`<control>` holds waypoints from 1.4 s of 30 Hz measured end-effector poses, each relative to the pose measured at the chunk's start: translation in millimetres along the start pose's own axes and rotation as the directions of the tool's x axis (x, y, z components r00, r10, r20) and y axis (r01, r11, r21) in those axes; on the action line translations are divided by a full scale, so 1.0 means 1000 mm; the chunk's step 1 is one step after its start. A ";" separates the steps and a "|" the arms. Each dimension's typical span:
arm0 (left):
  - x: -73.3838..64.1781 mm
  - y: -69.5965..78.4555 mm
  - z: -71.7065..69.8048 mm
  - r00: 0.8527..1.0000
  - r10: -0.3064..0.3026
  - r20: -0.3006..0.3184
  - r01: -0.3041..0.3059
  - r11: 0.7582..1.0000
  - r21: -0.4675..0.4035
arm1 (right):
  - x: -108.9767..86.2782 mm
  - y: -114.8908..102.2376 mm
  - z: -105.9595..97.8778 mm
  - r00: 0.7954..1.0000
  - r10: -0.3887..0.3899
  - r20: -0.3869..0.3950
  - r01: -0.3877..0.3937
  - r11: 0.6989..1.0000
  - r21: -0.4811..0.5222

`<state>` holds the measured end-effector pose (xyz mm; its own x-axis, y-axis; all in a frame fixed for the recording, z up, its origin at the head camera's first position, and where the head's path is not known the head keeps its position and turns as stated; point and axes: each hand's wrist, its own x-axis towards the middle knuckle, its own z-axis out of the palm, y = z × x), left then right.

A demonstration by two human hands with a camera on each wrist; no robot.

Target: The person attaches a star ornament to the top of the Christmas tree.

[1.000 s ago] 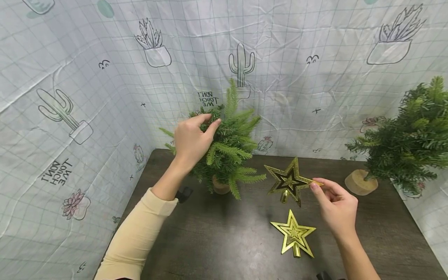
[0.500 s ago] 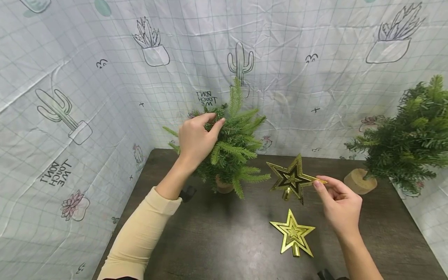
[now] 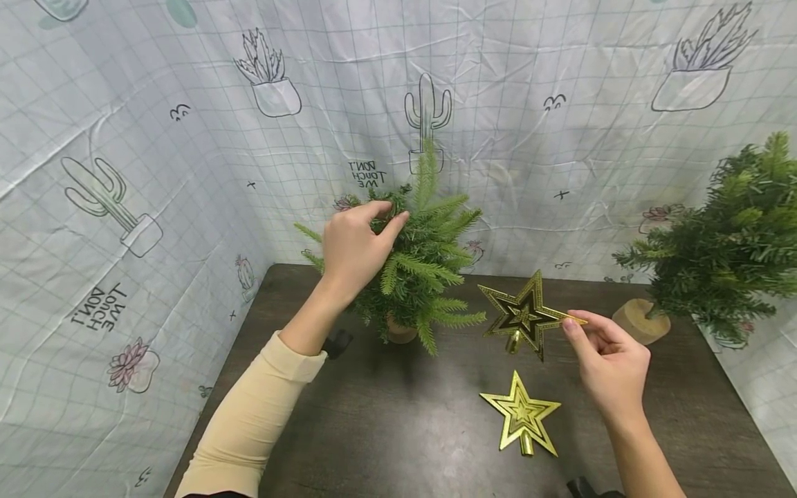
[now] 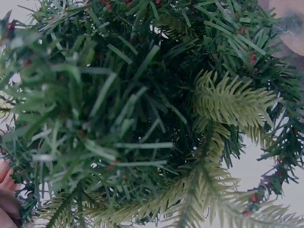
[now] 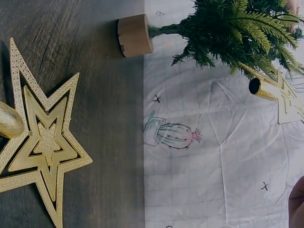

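Note:
In the head view, a small artificial Christmas tree stands on a round wooden base toward the back of the table. My left hand grips it near the top, thumb and fingers curled into the greenery. Dense needles fill the left wrist view, so what exactly lies between the fingers is hidden. My right hand pinches one point of a gold star tree topper, right of the tree and above the table. The topper's hollow socket shows in the right wrist view. A second gold star topper lies flat nearer the front.
Another small tree leans at the right, its wooden base on the dark wood table. Patterned white cloth hangs behind and at both sides of the table. A black object shows at the bottom edge.
My left hand has shifted slightly right, and the tree's top has come with it. My right hand has moved a little right with the held star topper. The star lying flat stays put.

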<state>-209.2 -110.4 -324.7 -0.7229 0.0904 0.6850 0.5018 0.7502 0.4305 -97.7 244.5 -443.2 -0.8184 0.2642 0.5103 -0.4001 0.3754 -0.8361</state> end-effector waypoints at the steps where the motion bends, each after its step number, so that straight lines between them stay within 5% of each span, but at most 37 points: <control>1: 0.000 0.000 0.000 1.000 0.001 0.003 -0.001 1.000 0.000 | 0.000 0.000 0.000 1.000 0.000 -0.001 0.000 1.000 0.000; 18: -0.001 0.000 0.002 0.999 0.033 -0.001 -0.033 0.999 -0.021 | 0.002 -0.001 -0.001 1.000 -0.015 -0.014 0.015 1.000 0.000; 27: -0.001 -0.002 -0.001 0.995 0.064 -0.075 -0.072 0.992 -0.101 | 0.004 -0.001 0.001 1.000 -0.020 -0.018 0.020 1.000 0.013; 34: -0.001 -0.004 -0.008 0.988 0.085 -0.125 -0.106 0.980 -0.171 | 0.004 -0.002 0.001 1.000 -0.016 -0.022 0.017 1.000 0.019; 42: -0.005 -0.011 -0.022 0.990 0.045 -0.132 -0.071 0.978 -0.196 | 0.003 0.000 0.000 1.000 0.001 -0.018 0.000 1.000 0.020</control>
<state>-200.7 -133.4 -320.3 -0.6306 0.0373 0.7752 0.6349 0.5992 0.4877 -99.8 244.6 -441.7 -0.8111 0.2806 0.5132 -0.4078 0.3576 -0.8401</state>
